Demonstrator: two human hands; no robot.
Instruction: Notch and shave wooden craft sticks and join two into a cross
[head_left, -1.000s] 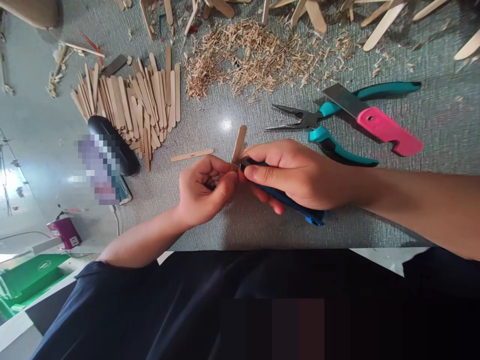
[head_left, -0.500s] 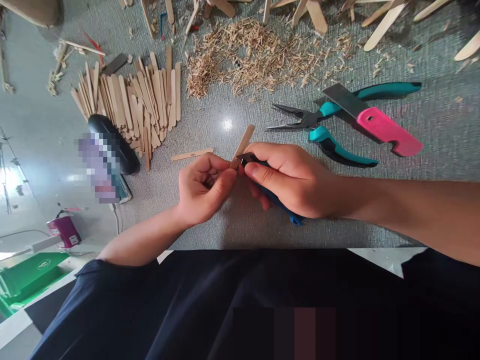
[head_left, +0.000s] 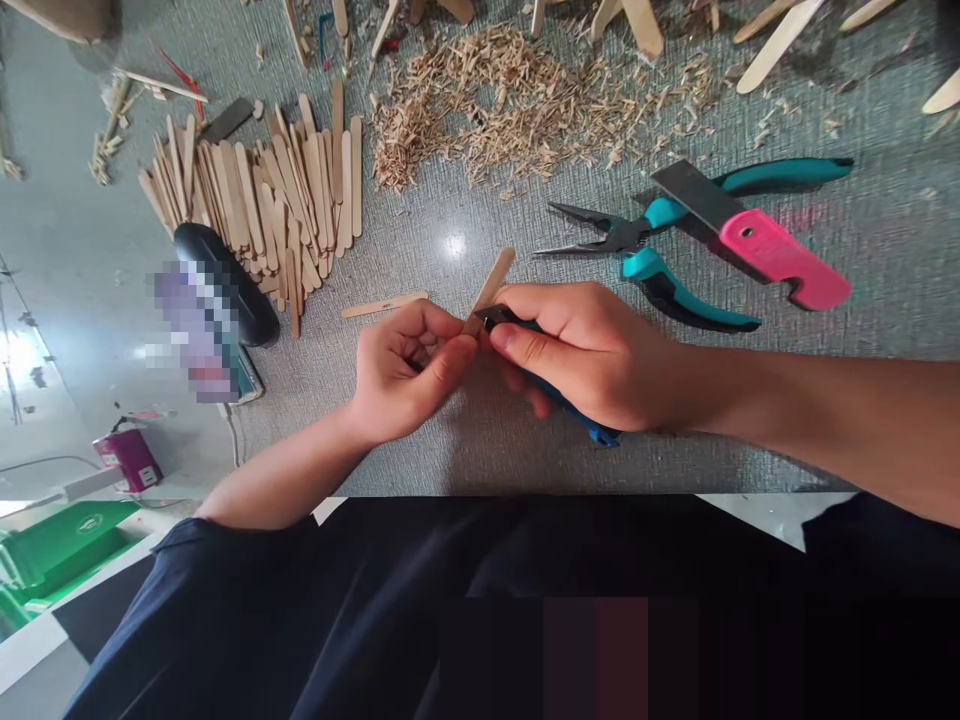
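The left hand (head_left: 409, 370) pinches a stick (head_left: 493, 280) above the tabletop (head_left: 405, 465), near its close edge. The right hand (head_left: 592, 350) grips a blue knife (head_left: 559, 396) by it. Room lies between the stick pile (head_left: 241, 200) and pliers (head_left: 628, 236).

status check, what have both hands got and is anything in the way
Left hand pinching wooden stick. Right hand gripping blue-handled cutter, blade at stick. Teal-handled pliers lying open nearby, not between the hands.
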